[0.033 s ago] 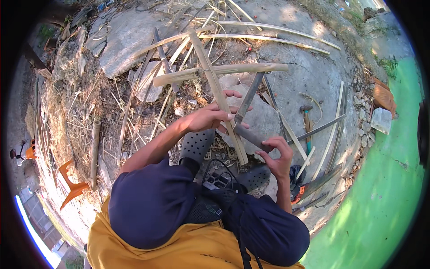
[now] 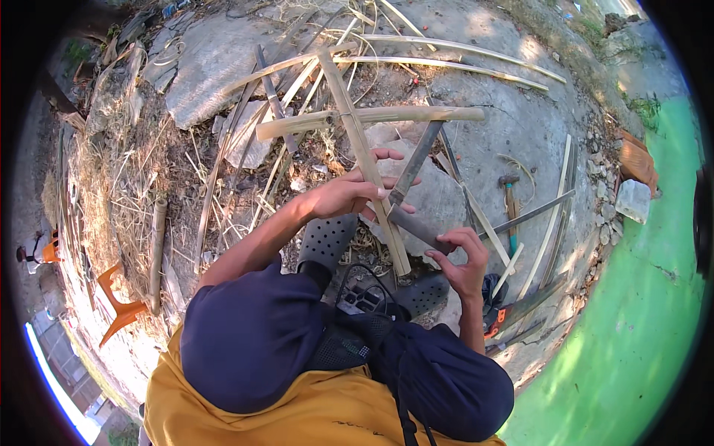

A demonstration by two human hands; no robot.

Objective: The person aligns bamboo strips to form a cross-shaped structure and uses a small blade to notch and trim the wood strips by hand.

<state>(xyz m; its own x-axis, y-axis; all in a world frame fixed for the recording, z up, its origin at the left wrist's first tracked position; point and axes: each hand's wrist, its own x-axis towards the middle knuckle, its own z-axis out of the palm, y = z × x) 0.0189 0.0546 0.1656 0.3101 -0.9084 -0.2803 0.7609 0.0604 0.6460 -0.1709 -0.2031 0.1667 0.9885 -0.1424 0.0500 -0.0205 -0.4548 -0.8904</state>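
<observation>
A frame of split bamboo strips is held up in front of me. One long strip (image 2: 349,123) slants down toward my feet, crossed near its upper part by a bamboo crosspiece (image 2: 401,114). From the crosspiece's right part a dark strip (image 2: 418,163) runs down to the long strip. My left hand (image 2: 343,198) is closed around the long strip, thumb on top, some fingers showing beyond it. With thumb and fingers, my right hand (image 2: 466,260) pinches the outer end of a short dark bamboo piece (image 2: 418,227), whose other end meets the long strip near my left hand.
A hammer (image 2: 511,215) and a saw (image 2: 524,306) with an orange handle lie to the right. Loose bamboo strips (image 2: 454,62) are scattered on the concrete. At left are a thick bamboo pole (image 2: 158,256) and an orange plastic piece (image 2: 119,305). Green water or ground (image 2: 632,297) borders the right.
The upper part of the bamboo frame has tilted slightly to the right, and the long strip's lower end slightly left. Both hands keep their grip.
</observation>
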